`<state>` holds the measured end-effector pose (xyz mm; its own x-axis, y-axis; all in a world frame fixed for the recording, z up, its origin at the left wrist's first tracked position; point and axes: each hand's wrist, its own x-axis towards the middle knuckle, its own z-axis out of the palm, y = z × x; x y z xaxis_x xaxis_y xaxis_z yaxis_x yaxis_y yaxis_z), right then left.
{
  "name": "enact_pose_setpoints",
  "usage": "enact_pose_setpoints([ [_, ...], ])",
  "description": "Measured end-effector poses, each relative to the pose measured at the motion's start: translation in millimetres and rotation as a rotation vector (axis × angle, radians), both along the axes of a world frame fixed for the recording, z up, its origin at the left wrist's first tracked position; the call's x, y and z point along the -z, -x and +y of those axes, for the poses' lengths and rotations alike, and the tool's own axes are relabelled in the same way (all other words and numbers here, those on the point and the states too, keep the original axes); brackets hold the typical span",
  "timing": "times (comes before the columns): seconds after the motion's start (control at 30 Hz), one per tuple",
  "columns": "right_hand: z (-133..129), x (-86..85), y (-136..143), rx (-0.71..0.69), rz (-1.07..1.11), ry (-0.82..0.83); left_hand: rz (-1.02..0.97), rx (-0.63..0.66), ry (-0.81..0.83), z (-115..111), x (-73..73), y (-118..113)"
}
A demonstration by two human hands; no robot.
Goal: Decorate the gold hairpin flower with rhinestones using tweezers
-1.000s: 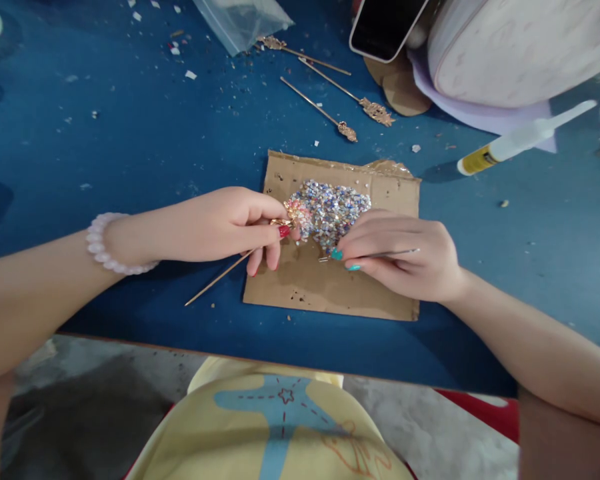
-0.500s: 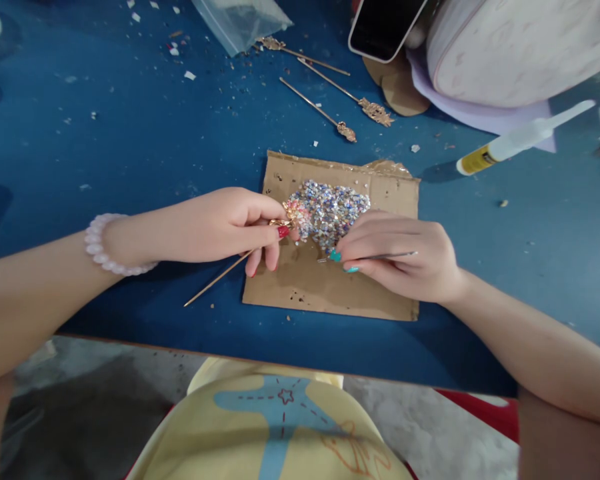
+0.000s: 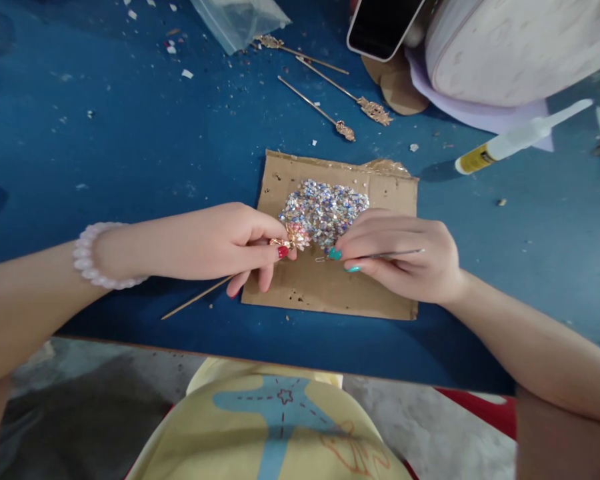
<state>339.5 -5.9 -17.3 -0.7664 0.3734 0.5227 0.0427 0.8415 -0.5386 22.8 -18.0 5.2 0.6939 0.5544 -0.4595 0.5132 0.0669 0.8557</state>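
My left hand (image 3: 220, 243), closed, pinches a gold hair stick by its ornate head (image 3: 297, 236), which is covered with pink and pale shiny chips. The hair stick's thin shaft (image 3: 195, 298) sticks out below the hand toward the lower left. In my right hand (image 3: 405, 253), also closed, is a thin metal tool (image 3: 395, 254); its kind is mostly hidden by the fingers. Its tip lies near the lower edge of a pile of shiny blue, white and silver chips (image 3: 325, 207). The pile rests on a piece of cardboard (image 3: 330, 293) under both hands.
Beyond the cardboard lie three more gold hair sticks (image 3: 375, 111) and a clear plastic bag (image 3: 245, 20). A phone (image 3: 384, 27), a pale round case (image 3: 520, 47) and a white bottle with a yellow label (image 3: 500, 148) are at the right. Scraps dot the blue table (image 3: 145, 147).
My left hand has moved slightly down and left, drawing the hair stick's head off the chip pile to its lower edge. My right hand has hardly moved.
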Motion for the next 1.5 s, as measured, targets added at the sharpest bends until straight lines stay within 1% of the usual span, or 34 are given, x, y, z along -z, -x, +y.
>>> enact_pose_setpoints([
  [0.27,2.4,4.4,-0.2,-0.019,-0.025,-0.009,-0.006,0.014,0.01,0.4,0.4,-1.5],
  [0.67,2.1,4.0,-0.5,-0.018,-0.027,-0.004,0.0,0.027,0.002,1.7,1.1,-0.5],
  [0.93,1.1,5.1,-0.8,-0.012,-0.015,-0.002,-0.043,0.02,0.004,1.3,10.3,2.1],
  [1.17,2.1,4.6,-1.6,-0.019,-0.026,0.012,-0.006,0.034,0.002,1.9,3.9,1.4],
  [1.33,1.1,2.9,-1.5,-0.037,-0.031,0.011,-0.009,0.018,0.022,1.5,4.6,-0.1],
  [1.5,-0.1,2.2,-0.9,-0.037,-0.026,-0.006,-0.008,0.032,0.018,1.7,3.3,0.5],
])
